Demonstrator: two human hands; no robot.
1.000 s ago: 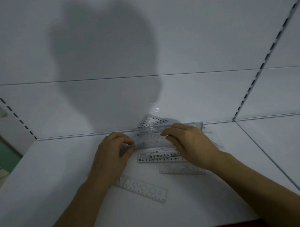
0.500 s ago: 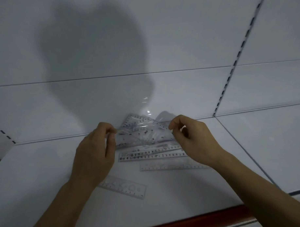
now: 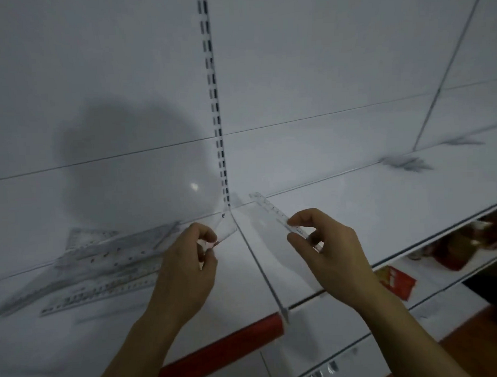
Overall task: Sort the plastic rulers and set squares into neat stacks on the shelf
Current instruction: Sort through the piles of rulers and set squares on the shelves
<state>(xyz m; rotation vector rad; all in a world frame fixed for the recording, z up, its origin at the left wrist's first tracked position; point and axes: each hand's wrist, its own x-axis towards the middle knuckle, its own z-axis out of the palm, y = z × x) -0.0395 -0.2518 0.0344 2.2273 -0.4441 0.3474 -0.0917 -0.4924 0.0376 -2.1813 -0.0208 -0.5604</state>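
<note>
My left hand (image 3: 185, 264) pinched one corner of a clear set square (image 3: 224, 227) between thumb and fingertips, holding it up off the shelf (image 3: 355, 212). My right hand (image 3: 325, 247) gripped a clear ruler (image 3: 276, 212) near its lower end, thumb and forefinger curled round it, the ruler slanting up and away to the left. The two pieces were held apart, one on each side of the seam where two shelf boards met, below the slotted upright (image 3: 215, 105) in the back panel. To the left of my left hand, a loose pile of rulers and set squares (image 3: 103, 264) lay spread on the shelf against the back panel, blurred. Far to the right, two small blurred heaps of clear pieces (image 3: 407, 163) rested on the shelf near the back; I could not tell what sort. A red strip (image 3: 219, 350) ran along the shelf's front edge, and red packets (image 3: 394, 279) sat on the lower shelf at right.
</note>
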